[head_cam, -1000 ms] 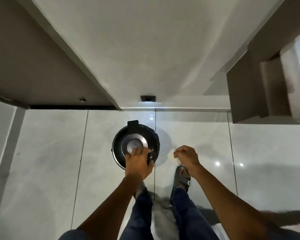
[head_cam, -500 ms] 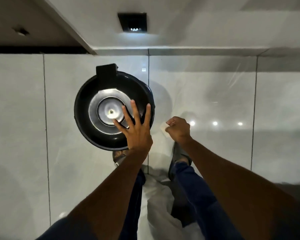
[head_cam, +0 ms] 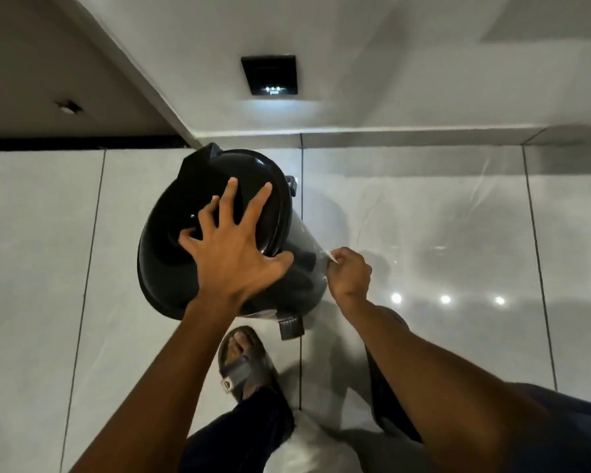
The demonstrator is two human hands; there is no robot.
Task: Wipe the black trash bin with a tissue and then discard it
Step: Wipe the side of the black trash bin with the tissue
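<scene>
The round black trash bin [head_cam: 171, 268] stands on the pale tiled floor, with its domed lid shut and its foot pedal [head_cam: 291, 327] pointing toward me. My left hand [head_cam: 231, 247] lies spread on the lid, fingers apart and thumb hooked over the lid's near right edge. My right hand [head_cam: 350, 276] is closed around a small white tissue [head_cam: 331, 257]. It presses the tissue against the bin's shiny right side wall. Only a corner of the tissue shows above my fingers.
A white wall with a small black socket plate [head_cam: 270, 75] rises behind the bin. A darker panel [head_cam: 41, 63] sits at the back left. My sandalled left foot [head_cam: 244, 361] stands just in front of the pedal. Bare tiles [head_cam: 458, 233] stretch to both sides.
The view has come closer to the bin. My left hand has spread wider over the lid, covering the shiny centre. My right hand moved left and now touches the bin's side with the tissue.
</scene>
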